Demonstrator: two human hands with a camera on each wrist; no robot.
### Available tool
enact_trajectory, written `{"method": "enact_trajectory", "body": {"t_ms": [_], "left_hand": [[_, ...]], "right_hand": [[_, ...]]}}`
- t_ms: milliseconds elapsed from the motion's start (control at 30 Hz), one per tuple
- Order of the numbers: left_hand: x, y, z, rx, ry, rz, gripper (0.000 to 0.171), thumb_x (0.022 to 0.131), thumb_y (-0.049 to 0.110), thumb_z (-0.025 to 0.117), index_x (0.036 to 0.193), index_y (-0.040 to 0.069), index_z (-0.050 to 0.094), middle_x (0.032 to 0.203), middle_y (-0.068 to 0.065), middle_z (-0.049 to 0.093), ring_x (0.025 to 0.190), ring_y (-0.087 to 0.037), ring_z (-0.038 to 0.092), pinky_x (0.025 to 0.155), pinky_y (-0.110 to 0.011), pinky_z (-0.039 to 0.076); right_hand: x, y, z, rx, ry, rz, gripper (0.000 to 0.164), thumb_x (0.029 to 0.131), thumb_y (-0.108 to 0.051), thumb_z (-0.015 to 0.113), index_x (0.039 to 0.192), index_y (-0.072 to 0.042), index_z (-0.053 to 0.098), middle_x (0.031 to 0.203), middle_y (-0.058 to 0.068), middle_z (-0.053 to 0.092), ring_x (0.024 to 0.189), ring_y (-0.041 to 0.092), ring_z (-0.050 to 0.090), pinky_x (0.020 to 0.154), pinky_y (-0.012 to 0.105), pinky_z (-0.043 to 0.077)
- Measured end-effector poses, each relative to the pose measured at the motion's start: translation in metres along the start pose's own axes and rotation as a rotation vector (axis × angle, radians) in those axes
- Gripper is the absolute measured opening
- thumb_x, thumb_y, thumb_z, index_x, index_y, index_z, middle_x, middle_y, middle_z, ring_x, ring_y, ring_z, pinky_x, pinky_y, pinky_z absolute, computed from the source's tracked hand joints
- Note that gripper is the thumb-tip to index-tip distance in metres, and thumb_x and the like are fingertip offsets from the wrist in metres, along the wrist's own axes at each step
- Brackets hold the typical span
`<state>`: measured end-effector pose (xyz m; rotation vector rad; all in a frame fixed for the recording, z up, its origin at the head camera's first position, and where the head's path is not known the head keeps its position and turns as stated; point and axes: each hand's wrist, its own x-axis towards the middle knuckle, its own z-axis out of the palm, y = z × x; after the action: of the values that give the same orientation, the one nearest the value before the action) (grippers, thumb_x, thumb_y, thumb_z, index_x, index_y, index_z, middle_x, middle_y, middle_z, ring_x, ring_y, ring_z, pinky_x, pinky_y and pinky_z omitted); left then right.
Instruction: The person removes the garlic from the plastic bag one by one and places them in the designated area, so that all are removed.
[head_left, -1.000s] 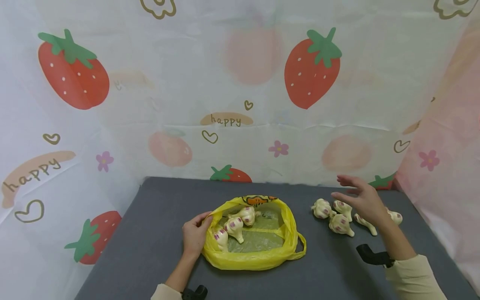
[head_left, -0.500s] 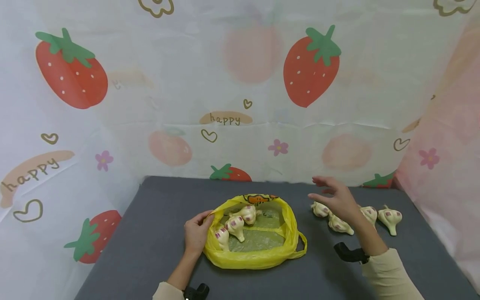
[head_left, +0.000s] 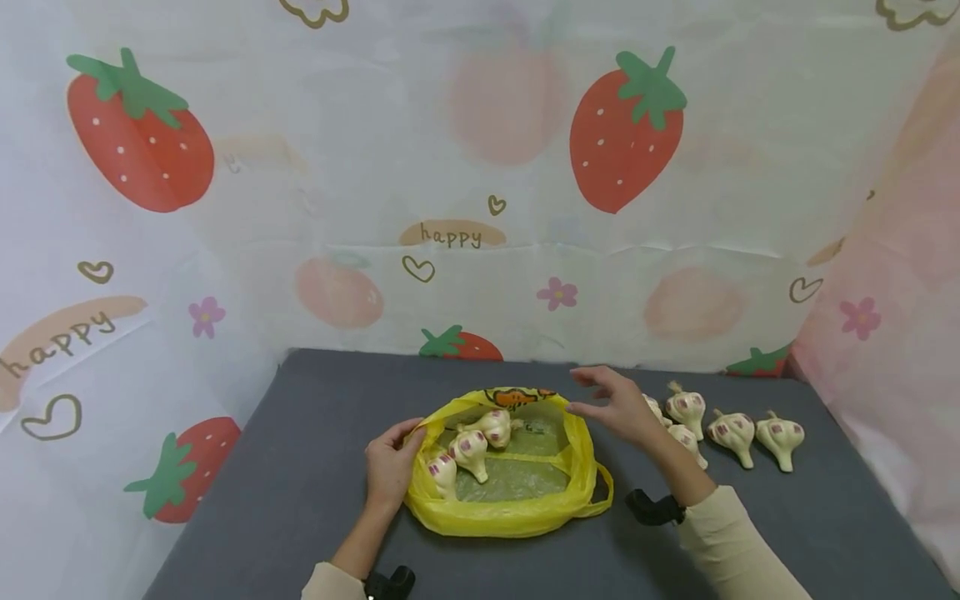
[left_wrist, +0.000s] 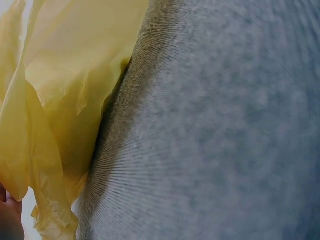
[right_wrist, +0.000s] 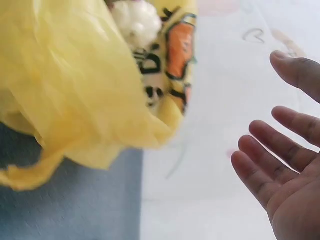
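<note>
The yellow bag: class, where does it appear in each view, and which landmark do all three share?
Head: the yellow bag is below centre, its rim held by the left hand.
Left wrist: along the left side.
Right wrist: upper left, cropped by the frame.
Shared landmark: the grey tabletop.

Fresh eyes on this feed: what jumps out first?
The yellow bag, open near the middle of the dark table, with three garlic bulbs inside and the left hand holding its left rim. Next, red strawberries printed on the pale backdrop behind, then the loose garlic bulbs on the table's right side.
</note>
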<state>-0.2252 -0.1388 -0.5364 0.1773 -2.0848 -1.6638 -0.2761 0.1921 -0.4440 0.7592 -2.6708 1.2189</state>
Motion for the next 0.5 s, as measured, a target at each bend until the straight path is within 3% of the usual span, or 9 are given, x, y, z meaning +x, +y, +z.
{"method": "enact_trajectory", "body": {"t_ms": [100, 267, 367, 500], "left_hand": [[-0.001, -0.005, 0.001, 0.026, 0.013, 0.038, 0.018, 0.088, 0.012, 0.073, 0.103, 0.002, 0.076, 0.099, -0.016, 0.075, 0.08, 0.001, 0.063, 0.067, -0.007, 0.048], [-0.002, -0.005, 0.001, 0.112, 0.048, 0.143, 0.016, 0.087, 0.013, 0.074, 0.1, 0.004, 0.077, 0.095, -0.012, 0.076, 0.084, -0.017, 0.071, 0.07, -0.009, 0.05], [-0.004, -0.002, 0.001, 0.184, 0.063, 0.205, 0.017, 0.085, 0.011, 0.075, 0.099, 0.002, 0.077, 0.094, -0.013, 0.076, 0.086, -0.025, 0.072, 0.073, -0.02, 0.056], [-0.005, 0.0, 0.002, 0.255, 0.075, 0.235, 0.019, 0.084, 0.01, 0.077, 0.099, 0.0, 0.077, 0.093, -0.014, 0.076, 0.085, -0.027, 0.073, 0.073, -0.038, 0.058]], "right_hand": [[0.003, -0.003, 0.01, -0.006, -0.039, -0.008, 0.05, 0.086, -0.017, 0.075, 0.131, -0.001, 0.058, 0.126, 0.019, 0.061, 0.113, 0.036, 0.058, 0.091, 0.048, 0.051], [0.009, -0.006, 0.027, -0.02, -0.108, -0.02, 0.05, 0.089, -0.023, 0.072, 0.132, -0.002, 0.058, 0.126, 0.017, 0.061, 0.115, 0.036, 0.057, 0.092, 0.05, 0.05], [0.012, -0.008, 0.036, -0.021, -0.147, -0.007, 0.051, 0.09, -0.025, 0.071, 0.133, -0.002, 0.057, 0.128, 0.017, 0.06, 0.117, 0.037, 0.056, 0.094, 0.052, 0.048], [0.016, -0.009, 0.048, -0.012, -0.199, 0.047, 0.053, 0.09, -0.027, 0.071, 0.135, -0.005, 0.056, 0.13, 0.016, 0.058, 0.12, 0.037, 0.054, 0.097, 0.054, 0.047]]}}
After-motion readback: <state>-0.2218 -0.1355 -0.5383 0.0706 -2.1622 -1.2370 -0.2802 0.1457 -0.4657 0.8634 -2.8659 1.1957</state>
